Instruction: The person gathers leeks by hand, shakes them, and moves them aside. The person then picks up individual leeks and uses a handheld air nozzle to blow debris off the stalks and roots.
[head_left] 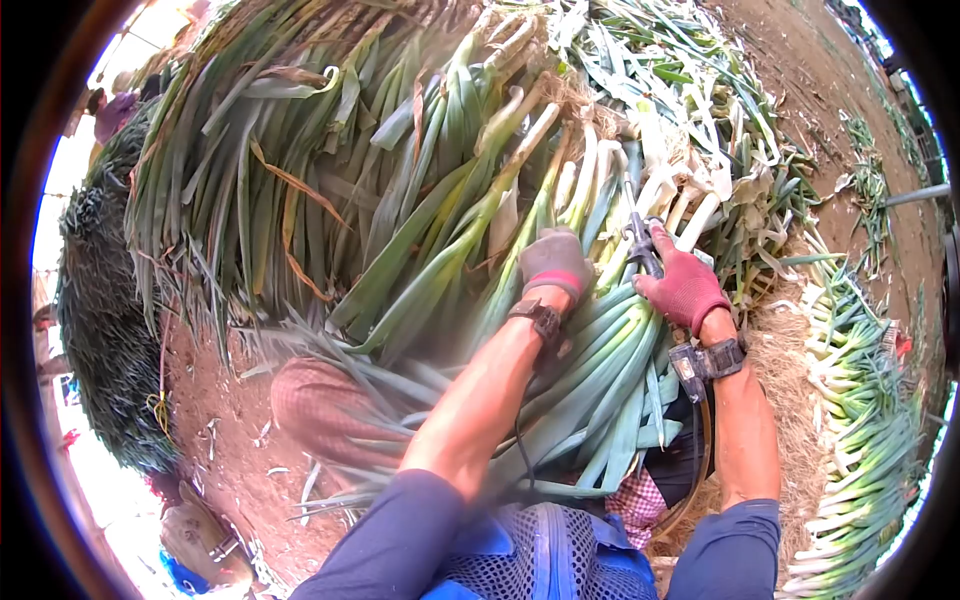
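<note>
My left hand (553, 258), in a grey glove with a pink cuff, is curled over a leek stalk at the edge of the big pile. Its fingertips are partly hidden. Close by on the right, my right hand (685, 280) in a dark red glove grips an air blow gun (640, 240). The gun's thin nozzle points away from me, toward the white stalk ends. A bundle of leeks (610, 350) lies across my lap below both hands, its green leaves toward me. Some leaves left of my forearm are blurred.
A large heap of leeks (300, 150) fills the far left and middle. Trimmed leeks (840, 400) lie in a row at right, beside a mat of stringy roots (775, 350). A dark green stack (105, 300) stands at far left. A hose (706, 440) hangs below my right wrist.
</note>
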